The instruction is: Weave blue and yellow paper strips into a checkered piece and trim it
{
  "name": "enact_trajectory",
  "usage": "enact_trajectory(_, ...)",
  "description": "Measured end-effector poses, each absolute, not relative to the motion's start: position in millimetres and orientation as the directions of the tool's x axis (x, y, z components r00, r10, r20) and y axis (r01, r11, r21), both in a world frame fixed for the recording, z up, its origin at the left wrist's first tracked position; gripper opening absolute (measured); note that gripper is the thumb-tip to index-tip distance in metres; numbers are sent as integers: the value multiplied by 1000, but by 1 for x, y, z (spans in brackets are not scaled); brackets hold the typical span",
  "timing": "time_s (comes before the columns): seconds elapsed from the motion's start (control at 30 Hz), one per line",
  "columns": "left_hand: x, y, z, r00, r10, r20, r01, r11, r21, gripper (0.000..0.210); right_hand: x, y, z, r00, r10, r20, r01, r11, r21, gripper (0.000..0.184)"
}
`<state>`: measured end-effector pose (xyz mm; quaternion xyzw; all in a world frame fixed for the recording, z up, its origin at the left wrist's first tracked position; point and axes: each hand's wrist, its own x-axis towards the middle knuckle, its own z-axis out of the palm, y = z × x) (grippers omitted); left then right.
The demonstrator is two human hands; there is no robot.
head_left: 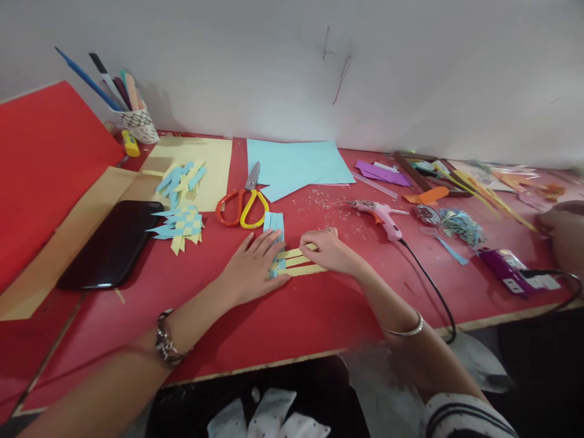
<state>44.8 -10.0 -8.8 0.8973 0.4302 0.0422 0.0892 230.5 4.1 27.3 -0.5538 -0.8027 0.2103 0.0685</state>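
Note:
Blue paper strips (274, 221) and yellow paper strips (301, 269) cross each other in a small weave on the red table. My left hand (253, 267) lies flat over the woven part with its fingers stretched out, hiding much of it. At the right, my right hand (329, 250) is closed, its fingers pinching the upper yellow strip near its free end. Two lower yellow strips run under or beside that hand. Scissors (246, 201) with a red and a yellow handle rest just beyond my left hand. A finished-looking woven paper piece (185, 224) lies farther left.
A black phone (114, 243) and a pen cup (139, 125) are on the left. Yellow paper (214, 173) and blue paper (296, 161) lie by the wall. To the right are a pink glue gun (376, 213) with its cord and a purple power strip (506, 271).

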Motion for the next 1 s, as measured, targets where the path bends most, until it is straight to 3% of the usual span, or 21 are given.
enact_trajectory(0.57,44,-11,-10,648,761,-32,758,-640,129,59,242,9,16,-550,835,-18,756,489,-436,17)
enact_trajectory(1.0,44,-13,-5,589,805,-73,806,-578,125,62,245,10,16,-530,848,25,764,490,-419,16)
